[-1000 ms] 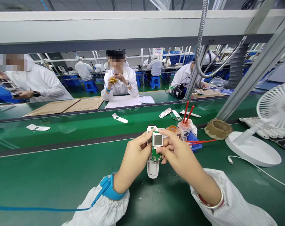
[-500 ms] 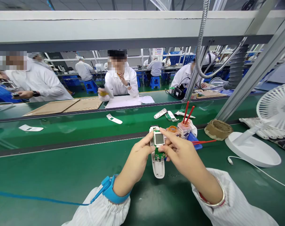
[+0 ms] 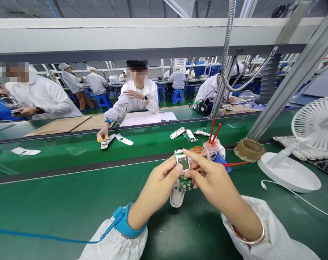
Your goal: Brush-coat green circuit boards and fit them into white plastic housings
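Note:
Between my hands, above the green bench, is a green circuit board [image 3: 186, 183] with a small square display. Under it lies a white plastic housing [image 3: 177, 199], its lower end pointing toward me. My left hand [image 3: 160, 180] is closed round the housing, thumb on the display's edge; a blue wrist strap with a cord is on that wrist. My right hand [image 3: 211, 177] pinches the board's right side. The board sits skewed over the housing; its contact with it is hidden by my fingers. Just behind are an orange-rimmed jar [image 3: 197, 150] and a container [image 3: 210, 148] with red sticks.
A conveyor belt [image 3: 72, 155] crosses ahead, carrying white covers [image 3: 25, 151] and device parts [image 3: 190, 135]. Across it, a co-worker's hand [image 3: 103, 133] holds a white device. At right are a tape roll [image 3: 249, 150], a white fan [image 3: 290, 173] and a cable [image 3: 294, 195].
The board has turned askew from the housing, and my left thumb has moved onto the display. The co-worker's hand has reached down to the belt with a device. Belt parts appear shifted left.

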The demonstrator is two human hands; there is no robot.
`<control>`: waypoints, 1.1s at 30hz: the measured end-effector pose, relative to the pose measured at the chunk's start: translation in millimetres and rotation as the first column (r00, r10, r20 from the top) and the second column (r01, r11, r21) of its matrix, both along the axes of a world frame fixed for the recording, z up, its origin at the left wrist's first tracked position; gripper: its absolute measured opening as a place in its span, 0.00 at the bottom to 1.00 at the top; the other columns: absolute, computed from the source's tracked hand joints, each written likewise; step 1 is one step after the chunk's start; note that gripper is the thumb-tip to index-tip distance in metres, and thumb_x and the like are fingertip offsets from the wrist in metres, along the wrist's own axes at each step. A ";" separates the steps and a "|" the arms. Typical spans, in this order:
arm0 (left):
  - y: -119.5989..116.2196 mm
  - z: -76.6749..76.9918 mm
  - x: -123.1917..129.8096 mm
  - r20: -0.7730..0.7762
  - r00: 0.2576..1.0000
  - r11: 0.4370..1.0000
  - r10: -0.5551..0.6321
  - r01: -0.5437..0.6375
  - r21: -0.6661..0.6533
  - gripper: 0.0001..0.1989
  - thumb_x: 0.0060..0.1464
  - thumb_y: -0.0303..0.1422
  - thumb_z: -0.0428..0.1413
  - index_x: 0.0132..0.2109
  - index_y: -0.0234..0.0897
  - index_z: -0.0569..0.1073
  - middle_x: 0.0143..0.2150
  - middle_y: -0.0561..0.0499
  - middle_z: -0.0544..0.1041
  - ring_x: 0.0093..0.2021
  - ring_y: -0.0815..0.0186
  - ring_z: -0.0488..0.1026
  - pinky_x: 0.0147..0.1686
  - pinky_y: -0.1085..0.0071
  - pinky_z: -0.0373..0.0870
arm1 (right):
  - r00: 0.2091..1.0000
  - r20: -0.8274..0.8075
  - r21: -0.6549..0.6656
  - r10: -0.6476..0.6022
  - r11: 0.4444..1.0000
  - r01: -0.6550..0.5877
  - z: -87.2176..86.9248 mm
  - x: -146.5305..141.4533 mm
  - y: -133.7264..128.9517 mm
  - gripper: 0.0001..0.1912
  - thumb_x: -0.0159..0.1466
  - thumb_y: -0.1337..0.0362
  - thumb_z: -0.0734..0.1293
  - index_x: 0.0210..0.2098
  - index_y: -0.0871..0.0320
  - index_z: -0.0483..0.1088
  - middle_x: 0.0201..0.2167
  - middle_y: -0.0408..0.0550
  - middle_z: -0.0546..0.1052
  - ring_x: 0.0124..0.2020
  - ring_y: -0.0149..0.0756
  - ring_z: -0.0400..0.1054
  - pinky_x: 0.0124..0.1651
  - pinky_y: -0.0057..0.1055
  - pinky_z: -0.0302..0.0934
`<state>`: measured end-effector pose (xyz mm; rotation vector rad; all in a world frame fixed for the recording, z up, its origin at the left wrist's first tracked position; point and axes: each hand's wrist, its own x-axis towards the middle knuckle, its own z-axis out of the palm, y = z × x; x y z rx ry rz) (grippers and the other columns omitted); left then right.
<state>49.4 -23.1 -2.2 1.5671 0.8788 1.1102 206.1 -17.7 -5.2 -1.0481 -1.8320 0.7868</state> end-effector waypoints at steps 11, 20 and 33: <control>2.3 -17.5 6.8 0.376 0.892 0.934 0.250 -0.120 -0.337 0.27 0.58 0.41 0.50 0.63 0.49 0.56 0.61 0.50 0.65 0.59 0.60 0.62 0.56 0.64 0.60 | 0.995 0.080 -0.011 -0.060 0.998 0.061 -1.3 -4.7 -0.7 0.26 0.60 0.72 0.61 0.57 0.53 0.62 0.24 0.40 0.71 0.22 0.28 0.64 0.27 0.25 0.64; 8.6 -13.7 6.5 0.438 0.869 0.942 0.231 -0.088 -0.323 0.24 0.54 0.35 0.56 0.57 0.42 0.63 0.55 0.46 0.69 0.48 0.62 0.70 0.41 0.71 0.69 | 0.991 0.115 0.027 -0.072 0.997 0.070 -5.4 -5.2 -1.2 0.25 0.60 0.72 0.61 0.57 0.52 0.63 0.25 0.39 0.72 0.22 0.29 0.64 0.29 0.27 0.65; 8.6 -11.4 2.2 0.438 0.891 0.967 0.115 0.001 -0.256 0.20 0.56 0.31 0.55 0.54 0.40 0.60 0.43 0.47 0.76 0.39 0.67 0.74 0.40 0.70 0.69 | 0.978 0.183 0.110 -0.098 0.991 0.078 -5.8 -3.4 -5.0 0.26 0.60 0.76 0.60 0.57 0.54 0.62 0.26 0.39 0.76 0.23 0.29 0.68 0.32 0.26 0.64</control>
